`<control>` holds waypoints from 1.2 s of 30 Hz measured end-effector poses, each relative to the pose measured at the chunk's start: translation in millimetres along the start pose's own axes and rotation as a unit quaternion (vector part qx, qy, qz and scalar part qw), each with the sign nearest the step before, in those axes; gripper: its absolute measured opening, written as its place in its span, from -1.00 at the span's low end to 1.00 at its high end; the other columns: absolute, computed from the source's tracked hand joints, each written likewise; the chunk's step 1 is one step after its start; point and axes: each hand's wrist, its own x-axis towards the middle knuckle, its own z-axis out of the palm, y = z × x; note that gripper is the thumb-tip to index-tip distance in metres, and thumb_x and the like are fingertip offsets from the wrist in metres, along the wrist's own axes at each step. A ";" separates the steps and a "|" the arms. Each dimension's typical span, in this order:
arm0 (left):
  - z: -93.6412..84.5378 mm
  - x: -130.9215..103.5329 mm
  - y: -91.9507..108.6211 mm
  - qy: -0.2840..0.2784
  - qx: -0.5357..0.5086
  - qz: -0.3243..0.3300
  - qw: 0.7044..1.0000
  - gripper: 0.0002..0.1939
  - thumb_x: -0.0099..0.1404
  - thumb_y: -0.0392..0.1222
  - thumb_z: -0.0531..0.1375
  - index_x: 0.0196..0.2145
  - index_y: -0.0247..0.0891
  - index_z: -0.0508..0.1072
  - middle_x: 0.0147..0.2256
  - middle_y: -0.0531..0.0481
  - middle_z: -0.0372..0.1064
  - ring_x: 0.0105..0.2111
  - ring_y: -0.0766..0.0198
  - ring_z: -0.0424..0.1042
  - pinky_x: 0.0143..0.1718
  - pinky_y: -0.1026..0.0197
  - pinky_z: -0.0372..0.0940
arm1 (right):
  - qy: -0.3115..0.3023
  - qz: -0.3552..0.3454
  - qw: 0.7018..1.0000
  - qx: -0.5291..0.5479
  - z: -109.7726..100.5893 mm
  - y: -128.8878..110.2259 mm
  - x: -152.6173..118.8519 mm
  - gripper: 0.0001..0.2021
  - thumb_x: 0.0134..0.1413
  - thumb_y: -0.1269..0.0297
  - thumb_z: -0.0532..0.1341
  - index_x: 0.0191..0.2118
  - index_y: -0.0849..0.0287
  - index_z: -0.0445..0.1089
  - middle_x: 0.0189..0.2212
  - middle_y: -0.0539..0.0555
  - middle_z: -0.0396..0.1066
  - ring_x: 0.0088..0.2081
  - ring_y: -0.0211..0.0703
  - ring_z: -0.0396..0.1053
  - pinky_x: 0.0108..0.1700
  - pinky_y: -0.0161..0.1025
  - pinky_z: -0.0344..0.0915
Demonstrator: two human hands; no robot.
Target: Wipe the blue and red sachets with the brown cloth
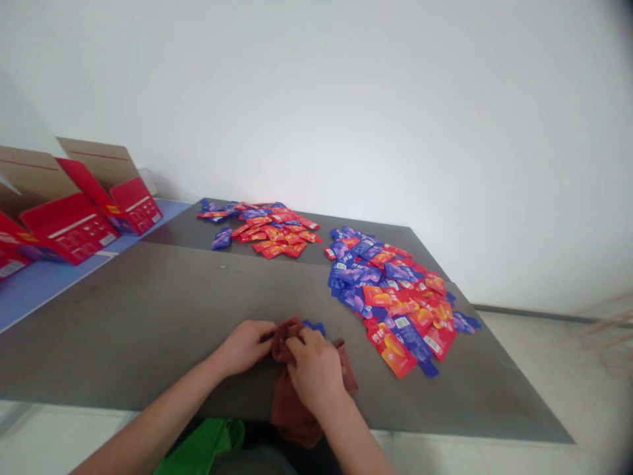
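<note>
At the near edge of the grey table, a reddish-brown cloth lies bunched and hangs partly over the edge. My left hand grips the cloth's left side with fingers pressed together. My right hand is bent over the cloth, its fingers closed on the folds. Just beyond my right fingers, the blue end of a pouch shows; the rest of it is hidden under the hand and cloth.
A large pile of red and blue pouches lies on the right, a smaller pile at the back. Open red cardboard boxes stand on a blue surface at left. Green fabric shows below the table edge.
</note>
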 end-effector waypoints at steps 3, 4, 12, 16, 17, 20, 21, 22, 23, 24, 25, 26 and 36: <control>0.1 -1.0 -0.1 -0.005 0.005 -0.025 1.000 -0.69 0.36 -0.01 0.06 -0.43 -0.22 0.43 -0.57 0.10 0.35 -0.54 0.30 0.35 -0.47 0.30 0.08 | -0.015 0.116 0.993 -0.033 -4.1 31.5 12.1 -0.88 0.24 0.29 0.20 -0.14 0.06 0.46 -0.13 0.08 0.40 -0.09 -0.08 0.33 -0.18 -0.23 0.23; 0.3 -1.5 -0.3 -0.006 0.002 -0.029 1.000 -0.68 0.36 0.01 0.06 -0.42 -0.22 0.43 -0.58 0.11 0.34 -0.56 0.30 0.34 -0.48 0.30 0.08 | -0.018 0.143 0.988 -0.047 -8.4 40.0 15.8 -0.87 0.25 0.30 0.18 -0.15 0.07 0.46 -0.14 0.10 0.41 -0.09 -0.07 0.34 -0.19 -0.23 0.23; 1.4 -1.2 -1.1 0.009 0.005 0.017 1.000 -0.74 0.32 -0.04 0.10 -0.43 -0.22 0.44 -0.44 0.05 0.44 -0.38 0.22 0.41 -0.38 0.29 0.12 | -0.004 -0.004 1.000 0.000 -6.0 -5.7 9.1 -0.90 0.25 0.24 0.19 -0.17 0.02 0.45 -0.13 0.08 0.39 -0.06 -0.06 0.30 -0.12 -0.20 0.24; -0.3 -1.0 0.1 0.006 0.034 0.007 0.999 -0.69 0.35 -0.02 0.07 -0.43 -0.21 0.45 -0.48 0.04 0.41 -0.44 0.24 0.38 -0.40 0.28 0.09 | -0.021 0.107 0.994 -0.020 0.7 19.8 16.0 -0.90 0.25 0.28 0.19 -0.18 0.03 0.45 -0.14 0.07 0.40 -0.10 -0.08 0.34 -0.17 -0.22 0.25; -0.7 -1.2 0.3 0.006 0.038 0.000 0.999 -0.68 0.36 0.00 0.06 -0.42 -0.21 0.45 -0.51 0.05 0.39 -0.48 0.26 0.36 -0.42 0.28 0.08 | -0.021 0.138 0.990 -0.029 -2.1 29.4 18.8 -0.89 0.25 0.29 0.18 -0.18 0.04 0.46 -0.14 0.08 0.40 -0.11 -0.08 0.35 -0.19 -0.22 0.24; -1.2 -1.5 0.1 0.006 0.041 -0.011 0.999 -0.65 0.38 0.03 0.05 -0.43 -0.21 0.44 -0.55 0.07 0.35 -0.50 0.26 0.34 -0.45 0.28 0.06 | -0.005 0.159 0.986 -0.046 -12.9 37.7 21.3 -0.87 0.24 0.31 0.18 -0.17 0.06 0.48 -0.15 0.10 0.40 -0.12 -0.06 0.35 -0.21 -0.22 0.24; -1.1 -1.3 -0.1 0.006 0.040 -0.011 0.999 -0.65 0.37 0.04 0.05 -0.44 -0.21 0.43 -0.55 0.07 0.35 -0.49 0.25 0.34 -0.44 0.28 0.07 | 0.009 0.138 0.990 -0.041 -14.8 32.0 19.5 -0.87 0.24 0.31 0.19 -0.16 0.05 0.48 -0.14 0.11 0.40 -0.10 -0.06 0.34 -0.19 -0.22 0.24; -0.9 -1.1 -0.2 0.007 0.037 -0.007 0.999 -0.65 0.37 0.03 0.05 -0.43 -0.21 0.43 -0.54 0.06 0.36 -0.48 0.25 0.35 -0.44 0.28 0.07 | 0.021 0.107 0.994 -0.030 -15.1 23.7 16.8 -0.87 0.24 0.29 0.19 -0.15 0.04 0.47 -0.13 0.10 0.40 -0.08 -0.05 0.33 -0.17 -0.21 0.24; -0.6 -0.8 -0.3 0.006 0.031 -0.001 1.000 -0.67 0.37 0.02 0.06 -0.43 -0.21 0.44 -0.52 0.06 0.38 -0.46 0.24 0.36 -0.42 0.29 0.08 | 0.027 0.073 0.997 -0.016 -13.7 14.7 13.9 -0.88 0.24 0.27 0.20 -0.15 0.03 0.48 -0.12 0.10 0.39 -0.06 -0.05 0.32 -0.14 -0.21 0.24; -0.4 -0.5 -0.3 0.005 0.026 0.005 1.000 -0.69 0.36 0.00 0.07 -0.42 -0.21 0.44 -0.49 0.05 0.40 -0.43 0.24 0.37 -0.41 0.29 0.09 | 0.025 0.045 0.999 -0.002 -11.2 6.9 11.3 -0.89 0.24 0.25 0.21 -0.16 0.02 0.48 -0.13 0.09 0.39 -0.06 -0.05 0.32 -0.13 -0.21 0.24; -0.3 -0.2 0.0 0.006 0.024 0.010 1.000 -0.70 0.35 -0.02 0.08 -0.41 -0.21 0.45 -0.47 0.05 0.42 -0.41 0.23 0.38 -0.40 0.29 0.10 | 0.016 0.028 0.999 0.010 -8.2 2.2 9.6 -0.89 0.24 0.23 0.21 -0.18 0.01 0.49 -0.13 0.08 0.40 -0.06 -0.06 0.32 -0.14 -0.22 0.24; -0.3 0.0 0.3 0.009 0.028 0.012 1.000 -0.71 0.35 -0.03 0.08 -0.42 -0.21 0.45 -0.45 0.04 0.42 -0.40 0.23 0.39 -0.39 0.28 0.11 | 0.002 0.027 1.000 0.017 -5.6 1.8 9.3 -0.89 0.24 0.22 0.21 -0.19 0.01 0.49 -0.14 0.07 0.40 -0.07 -0.07 0.33 -0.15 -0.23 0.24; -2.3 0.0 -2.6 0.001 0.026 -0.004 1.000 -0.65 0.35 0.06 0.06 -0.40 -0.21 0.46 -0.48 0.04 0.42 -0.42 0.22 0.38 -0.40 0.27 0.12 | 0.017 0.089 0.995 -0.042 -26.5 24.7 14.5 -0.81 0.30 0.20 0.14 -0.09 0.00 0.48 -0.06 0.11 0.37 -0.04 -0.05 0.30 -0.12 -0.20 0.26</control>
